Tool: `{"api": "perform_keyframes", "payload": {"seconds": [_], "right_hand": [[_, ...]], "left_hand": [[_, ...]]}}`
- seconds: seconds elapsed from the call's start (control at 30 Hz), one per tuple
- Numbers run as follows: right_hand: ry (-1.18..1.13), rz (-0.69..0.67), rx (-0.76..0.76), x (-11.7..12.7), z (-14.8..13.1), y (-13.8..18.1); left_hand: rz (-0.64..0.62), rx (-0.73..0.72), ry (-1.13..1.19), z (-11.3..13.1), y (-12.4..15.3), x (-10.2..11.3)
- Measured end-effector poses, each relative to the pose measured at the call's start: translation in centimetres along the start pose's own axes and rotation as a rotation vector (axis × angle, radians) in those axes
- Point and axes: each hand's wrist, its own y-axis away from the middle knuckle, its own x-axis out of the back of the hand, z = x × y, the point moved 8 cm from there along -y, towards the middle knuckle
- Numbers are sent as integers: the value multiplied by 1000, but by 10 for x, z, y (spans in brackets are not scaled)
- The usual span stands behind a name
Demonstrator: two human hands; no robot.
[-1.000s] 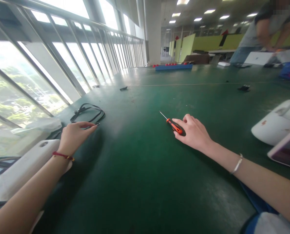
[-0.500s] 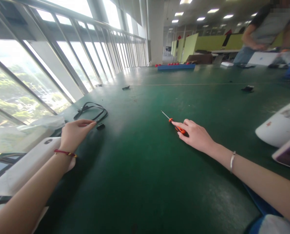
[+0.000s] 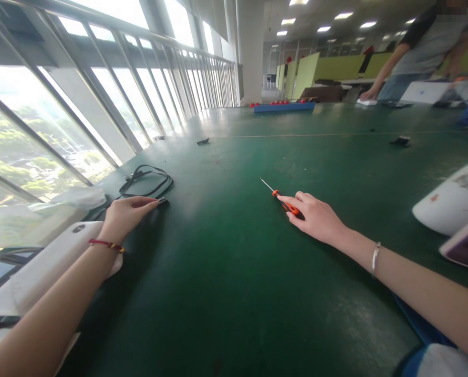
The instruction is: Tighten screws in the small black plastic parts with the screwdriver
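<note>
The left hand (image 3: 128, 215) touches one small black piece (image 3: 164, 201), partly covered, at its two o'clock; whether it grips, I cannot tell. The right hand (image 3: 316, 218) loosely grasps one slim orange-and-black screwdriver (image 3: 276, 193), partly hidden, at its ten o'clock.

screwdriver (image 3: 275, 193): orange-red and black handle, silver-grey shaft
small piece (image 3: 163, 202): dark, near black
cable (image 3: 172, 183): black
desk (image 3: 226, 251): deep green, pale where light catches it
left bracelet (image 3: 107, 244): dark red with gold-toned beads
right bangle (image 3: 376, 259): silver
long strip (image 3: 284, 108): blue, red bits above it
partitions (image 3: 336, 67): yellow-green
railing (image 3: 214, 61): silver-grey
other person's top (image 3: 438, 47): grey, dark sleeve
rounded object (image 3: 446, 209): white, brownish mark
</note>
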Motion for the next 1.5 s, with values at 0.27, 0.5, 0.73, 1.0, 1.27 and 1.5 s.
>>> {"api": "perform_keyframes", "payload": {"seconds": [0.27,0.5,0.73,1.0,1.27,1.5], "right_hand": [[1,2,-8,0,0,0],[-32,10,-15,0,2,0],[-110,33,35,0,-1,-3],[-343,337,-53,68,4,-6],[-507,740,-25,155,13,-27],[-493,683,-7,136,5,-33]], "left_hand": [[-11,2,-46,-2,-2,-2],[-22,-33,-7,1,-2,-4],[-90,-45,-61,6,-7,-7],[-166,-104,-114,9,-28,-2],[-174,-376,-65,118,3,-45],[-423,-774,280,228,71,-131]]}}
